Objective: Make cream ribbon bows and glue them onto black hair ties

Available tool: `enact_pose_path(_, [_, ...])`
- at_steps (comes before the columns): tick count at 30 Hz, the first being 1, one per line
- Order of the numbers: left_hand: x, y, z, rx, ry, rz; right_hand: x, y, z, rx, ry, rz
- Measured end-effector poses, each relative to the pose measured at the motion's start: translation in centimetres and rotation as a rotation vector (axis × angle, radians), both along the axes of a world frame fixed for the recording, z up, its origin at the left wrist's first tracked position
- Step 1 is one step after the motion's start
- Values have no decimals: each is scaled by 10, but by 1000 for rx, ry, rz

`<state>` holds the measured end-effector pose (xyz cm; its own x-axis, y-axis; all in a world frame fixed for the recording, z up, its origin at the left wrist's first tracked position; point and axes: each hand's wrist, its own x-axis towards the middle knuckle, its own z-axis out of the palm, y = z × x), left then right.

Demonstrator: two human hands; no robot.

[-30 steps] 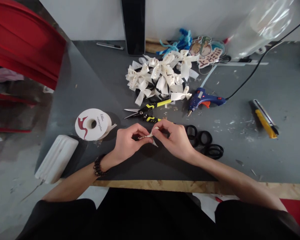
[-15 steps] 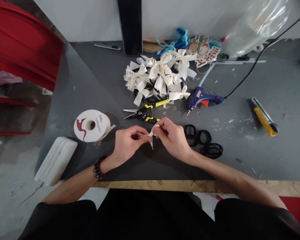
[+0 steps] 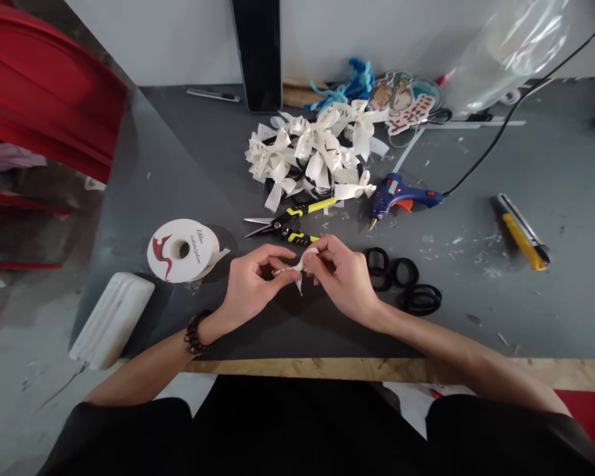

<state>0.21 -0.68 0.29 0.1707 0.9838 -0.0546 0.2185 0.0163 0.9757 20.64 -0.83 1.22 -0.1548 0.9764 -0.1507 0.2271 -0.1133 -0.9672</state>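
- Pinching a short piece of white ribbon (image 3: pixel 299 286), I have it at the centre of my dial, between both hands over the near part of the grey table (image 3: pixel 173 158).
- My left hand (image 3: pixel 252 284), on the 9 o'clock side, is closed on one end of the ribbon with the thumb along it; its forefinger stands off above the thumb.
- My right hand (image 3: pixel 347 281), on the 3 o'clock side, grips a curled part between thumb and forefinger, and a small tail points to 6 o'clock.
- At 12 o'clock, just beyond my fingers, I see yellow-and-black snips (image 3: pixel 296 213), blades apart and aimed at 9.
- Farther out at 12 o'clock lies a heap of white bows (image 3: pixel 322 149), with dark bands showing among them.
- At 2 o'clock sits a blue glue gun (image 3: pixel 399 197), its nozzle slanting back toward me.
- At 3 o'clock, near my right hand, I make out several black loops (image 3: pixel 406 297); well beyond them lies a yellow cutter (image 3: pixel 521 239).
- At 9 o'clock I have a ribbon spool (image 3: pixel 196 261), and between 8 and 9 a white box (image 3: pixel 112 322).
- A dark bracelet (image 3: pixel 197 334) circles my left wrist.
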Motion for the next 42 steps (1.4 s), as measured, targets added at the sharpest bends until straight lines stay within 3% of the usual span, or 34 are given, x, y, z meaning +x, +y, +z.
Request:
enact_pose_path(6, [-1,8,0,-113,-187,-42,-4,-6,-2,-43,149,8])
enact_pose_path(11, [0,8,1,-92,-199,22,0,-2,-3,111,-16,-5])
enact_pose_path(15, [1,5,2,-56,-186,30,2,0,-4,140,79,-100])
enact_pose_path(19, [0,2,1,12,-126,-29,1,-1,-6,94,129,-119])
enact_pose_path(24, [-3,2,-1,172,56,-58,1,-2,-5,221,92,-9])
enact_pose_path(27, [-4,2,-2,118,62,-45,3,-2,-4,251,61,32])
enact_pose_path(34, [-6,1,-1,-26,-21,-53,5,2,-3,154,52,80])
enact_pose_path(39, [-7,4,5,79,131,-131,3,0,-2,163,28,65])
enact_pose_path(42, [-5,3,6,125,161,-109,1,-1,0,201,-31,37])
